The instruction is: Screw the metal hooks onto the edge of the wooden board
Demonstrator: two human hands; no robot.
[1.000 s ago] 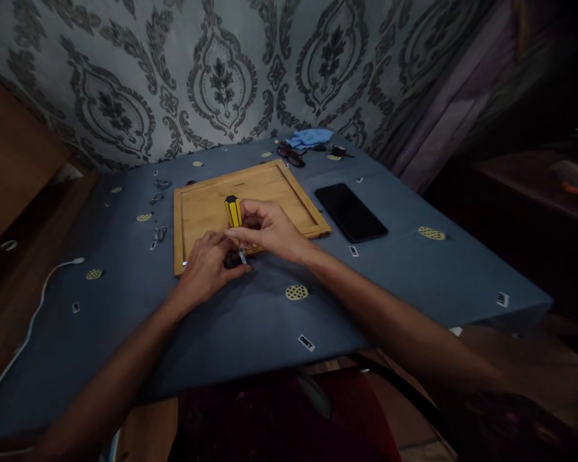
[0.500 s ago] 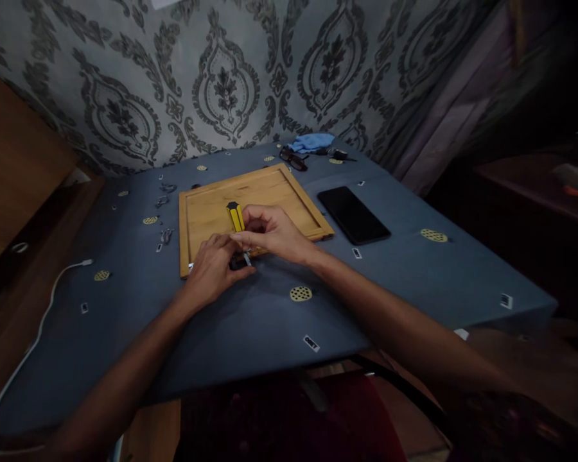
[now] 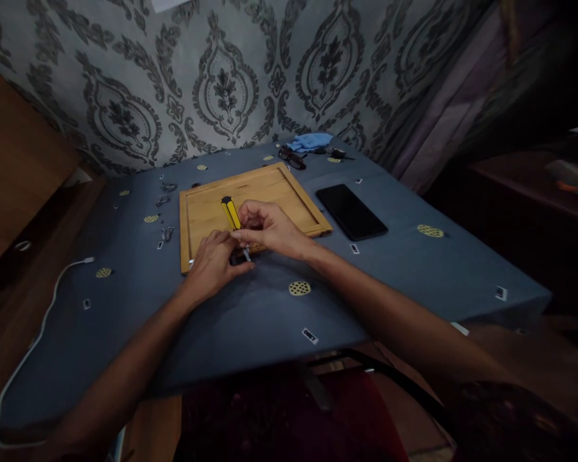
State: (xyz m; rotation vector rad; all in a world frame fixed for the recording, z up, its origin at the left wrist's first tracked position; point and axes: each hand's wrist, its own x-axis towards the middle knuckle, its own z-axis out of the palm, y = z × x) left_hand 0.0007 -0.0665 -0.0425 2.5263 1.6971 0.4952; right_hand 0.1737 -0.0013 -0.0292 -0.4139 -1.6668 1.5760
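Note:
A wooden panel (image 3: 209, 215) with a raised frame lies flat on the cloth-covered table. My right hand (image 3: 270, 228) is closed around a screwdriver with a yellow and black handle (image 3: 230, 213). The handle leans up and to the left; its tip is hidden behind my fingers. My left hand (image 3: 215, 260) rests on the panel's near edge, thumb and fingers curled round a small metal fitting (image 3: 246, 255). Most of that fitting is covered, so its kind does not show. The fingertips of both hands meet there.
Several small metal fittings (image 3: 167, 233) lie left of the panel. A black phone (image 3: 351, 212) is to the right. Sunglasses (image 3: 292, 157), a blue cloth (image 3: 311, 142) and keys (image 3: 337, 153) sit at the back. A white cable (image 3: 52, 301) runs along the left edge.
The screwdriver handle has tilted a little further left, and my right hand has shifted slightly up and left with it. My left hand stays at the panel's edge.

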